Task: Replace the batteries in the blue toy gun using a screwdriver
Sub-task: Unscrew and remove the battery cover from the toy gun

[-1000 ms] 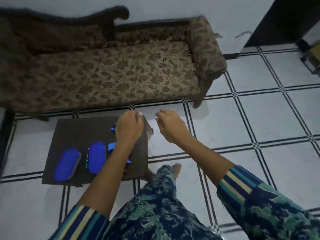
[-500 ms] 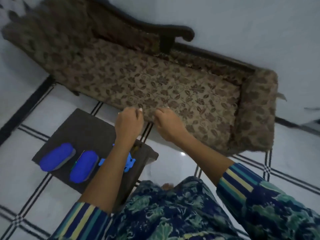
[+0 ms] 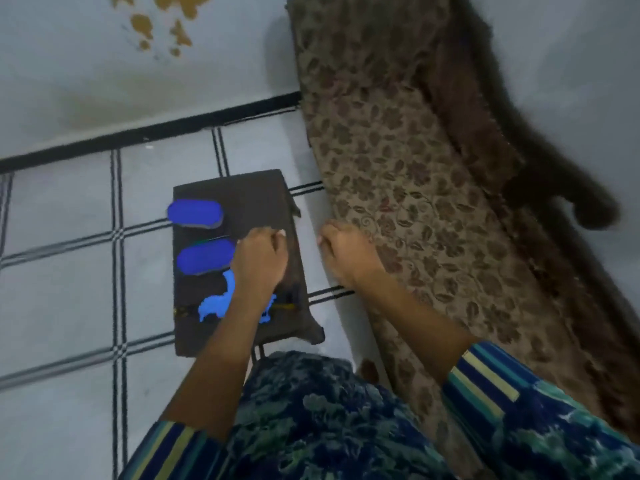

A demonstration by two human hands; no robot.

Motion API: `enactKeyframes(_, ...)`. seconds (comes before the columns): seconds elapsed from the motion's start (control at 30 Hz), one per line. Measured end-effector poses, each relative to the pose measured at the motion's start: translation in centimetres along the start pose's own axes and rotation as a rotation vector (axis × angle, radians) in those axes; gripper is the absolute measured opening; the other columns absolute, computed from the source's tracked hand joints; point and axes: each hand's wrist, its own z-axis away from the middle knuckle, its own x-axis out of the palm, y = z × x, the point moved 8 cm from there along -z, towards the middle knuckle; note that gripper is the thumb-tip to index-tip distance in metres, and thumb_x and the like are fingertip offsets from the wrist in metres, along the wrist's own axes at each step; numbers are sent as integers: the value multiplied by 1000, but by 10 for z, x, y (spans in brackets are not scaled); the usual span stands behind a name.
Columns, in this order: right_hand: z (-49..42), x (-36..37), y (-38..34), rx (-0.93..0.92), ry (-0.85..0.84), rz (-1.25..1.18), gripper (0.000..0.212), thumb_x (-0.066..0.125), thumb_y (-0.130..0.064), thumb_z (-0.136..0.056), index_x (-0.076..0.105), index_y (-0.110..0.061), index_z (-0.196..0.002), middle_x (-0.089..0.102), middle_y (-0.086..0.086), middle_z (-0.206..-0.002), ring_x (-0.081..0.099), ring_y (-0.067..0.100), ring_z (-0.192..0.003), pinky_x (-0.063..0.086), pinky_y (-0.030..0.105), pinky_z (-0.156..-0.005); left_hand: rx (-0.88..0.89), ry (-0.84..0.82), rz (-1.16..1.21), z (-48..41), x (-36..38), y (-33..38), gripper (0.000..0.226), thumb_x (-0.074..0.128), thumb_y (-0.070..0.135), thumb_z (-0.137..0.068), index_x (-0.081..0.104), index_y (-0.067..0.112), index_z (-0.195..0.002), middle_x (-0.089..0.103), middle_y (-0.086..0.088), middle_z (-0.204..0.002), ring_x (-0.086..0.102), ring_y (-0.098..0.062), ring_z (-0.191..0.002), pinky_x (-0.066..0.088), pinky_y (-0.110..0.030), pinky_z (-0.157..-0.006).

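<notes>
Blue-sleeved left hand (image 3: 259, 261): fingers were curled under, back to the camera, nothing showing in the grip; it hung over the right side of the stool (image 3: 263, 195).
Right hand (image 3: 346, 254): likewise curled with nothing seen in it, above the strip of floor between stool and sofa, apart from the left.
Blue toy gun (image 3: 214, 306): lay flat on the stool's near part, partly under the left forearm; its long axis ran left to right across the stool, the grip reaching away from the person; which end was the muzzle could not be told.
Screwdriver (image 3: 213, 239): thin and blurred, lying left to right between the two ovals.
Blue oval pieces (image 3: 194, 213) (image 3: 204, 256): on the stool's left half, one beyond the other.
Surroundings: dark brown stool on white tiled floor (image 3: 69, 271), just beside a leaf-patterned sofa (image 3: 398, 168).
</notes>
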Motion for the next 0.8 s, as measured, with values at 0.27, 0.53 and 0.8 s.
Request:
enactKeyframes(0.27,-76,42,-48,-263,-170,6,28,49,-13,-97,66,-3,-117,65,19,-122,57,35,-117,42,41,-104,-300,218,104,-5,-36,-58,31,47,25,-97,53,5,-74,59,-18,-82,57,-35,-78,45,-39,-67)
enactKeyframes(0.53,-121,71,-99,-488,-320,-21,31,48,-14,-98,64,1,-119,65,20,-121,57,35,-117,34,42,-110,-515,359,125,-26,-54,-101,27,46,25,-97,46,11,-73,54,-13,-79,54,-31,-77,37,-35,-65)
enactKeyframes(0.8,-176,141,-132,-754,-615,-58,29,46,-14,-100,64,2,-117,65,18,-117,57,33,-111,43,41,-96,-808,459,92,-32,-45,-138,34,43,29,-98,50,5,-76,53,-14,-81,53,-31,-77,41,-40,-67)
